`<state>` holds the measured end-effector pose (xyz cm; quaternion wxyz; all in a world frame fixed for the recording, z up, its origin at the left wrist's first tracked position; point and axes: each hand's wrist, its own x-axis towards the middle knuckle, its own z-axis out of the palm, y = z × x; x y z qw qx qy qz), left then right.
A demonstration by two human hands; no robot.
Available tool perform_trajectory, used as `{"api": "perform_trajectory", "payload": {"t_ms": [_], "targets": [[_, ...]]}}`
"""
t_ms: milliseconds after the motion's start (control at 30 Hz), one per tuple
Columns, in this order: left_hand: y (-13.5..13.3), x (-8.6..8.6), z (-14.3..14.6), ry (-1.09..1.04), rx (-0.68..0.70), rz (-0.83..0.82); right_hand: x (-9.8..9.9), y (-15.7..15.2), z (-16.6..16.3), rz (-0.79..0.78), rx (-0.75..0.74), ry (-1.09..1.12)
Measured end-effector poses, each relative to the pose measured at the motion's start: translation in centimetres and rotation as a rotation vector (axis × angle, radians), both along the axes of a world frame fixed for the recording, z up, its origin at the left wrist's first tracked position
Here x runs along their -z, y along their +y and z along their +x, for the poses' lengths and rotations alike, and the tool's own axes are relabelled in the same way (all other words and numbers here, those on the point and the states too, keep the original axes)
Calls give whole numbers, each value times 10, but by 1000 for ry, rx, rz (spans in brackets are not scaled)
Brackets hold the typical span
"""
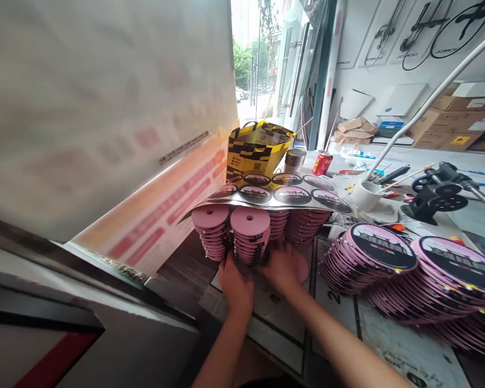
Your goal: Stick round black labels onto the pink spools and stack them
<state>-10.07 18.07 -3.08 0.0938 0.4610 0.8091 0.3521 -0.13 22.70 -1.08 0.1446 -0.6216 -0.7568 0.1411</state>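
Observation:
Several stacks of pink round spools stand on the work surface. The nearest stack (pixel 249 223) has a centre hole in its top spool and beads along its edges. My left hand (pixel 236 285) is closed at the lower left of this stack. Across from it, my right hand (pixel 283 268) curls against the lower right side, its fingertips partly hidden. A second pink stack (pixel 210 220) stands directly to the left. Over the stacks behind lies a sheet of round labels (pixel 262 198). By my right wrist a single pink disc (pixel 303 268) lies low, partly covered.
Labelled pink stacks (pixel 382 250) fill the right side, some leaning. Behind stand a yellow-black bag (pixel 246 156), a metal tin (pixel 295 160) and a red can (pixel 322 163). A white cup (pixel 366 196) and a black clamp stand (pixel 432 194) are at right. A pale panel (pixel 105 108) borders the left.

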Motion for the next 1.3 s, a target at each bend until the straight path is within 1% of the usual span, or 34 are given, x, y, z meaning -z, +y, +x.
{"api": "perform_trajectory", "payload": {"t_ms": [167, 300, 400, 533, 667, 767, 833, 967, 1133, 1200, 1300], "targets": [[-17, 1, -2, -27, 8, 6, 2, -21, -1, 19, 12, 35], [-38, 0, -4, -36, 34, -8, 8, -43, 1, 12, 46, 73], [-55, 0, -2, -50, 82, -13, 10, -62, 8, 8, 68, 100], [-76, 2, 10, -69, 152, -6, 8, -90, 26, 17, 113, 115], [-90, 8, 33, -96, 228, 15, 13, -114, 52, 61, 177, 132], [-96, 17, 57, -114, 310, 38, 26, -126, 78, 167, 268, 111], [-98, 23, 75, -125, 395, 59, 37, -133, 98, 259, 335, 90], [-99, 33, 111, -126, 539, 96, 55, -145, 140, 410, 395, 60], [-94, 37, 154, -75, 631, 119, 74, -151, 185, 560, 471, 35], [-94, 35, 166, -20, 659, 111, 87, -150, 201, 622, 462, 10], [-94, 28, 170, 97, 706, 99, 110, -147, 222, 702, 372, -33]]}}
